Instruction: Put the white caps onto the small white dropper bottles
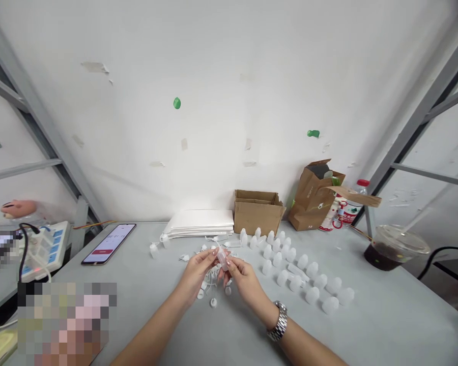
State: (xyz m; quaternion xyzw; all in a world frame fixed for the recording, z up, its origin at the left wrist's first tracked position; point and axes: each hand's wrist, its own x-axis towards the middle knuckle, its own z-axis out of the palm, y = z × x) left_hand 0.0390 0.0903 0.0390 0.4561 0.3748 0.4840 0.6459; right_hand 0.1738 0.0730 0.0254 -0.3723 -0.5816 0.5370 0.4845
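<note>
Both my hands meet over the grey table (366, 325), holding one small translucent plastic bottle (223, 257) between them. My left hand (198, 272) pinches its upper end with the fingertips. My right hand (244, 279), with a metal watch (278, 321) on the wrist, grips its lower part. Loose small white caps and plugs (212, 302) lie under and around my hands. To the right stand several rows of capped white bottles (309, 282).
A stack of white bags (200, 222), an open cardboard box (257, 211) and a brown paper bag (315, 198) line the wall. A phone (109, 243) and a power strip (46, 249) lie left. A lidded cup of dark drink (395, 247) stands right.
</note>
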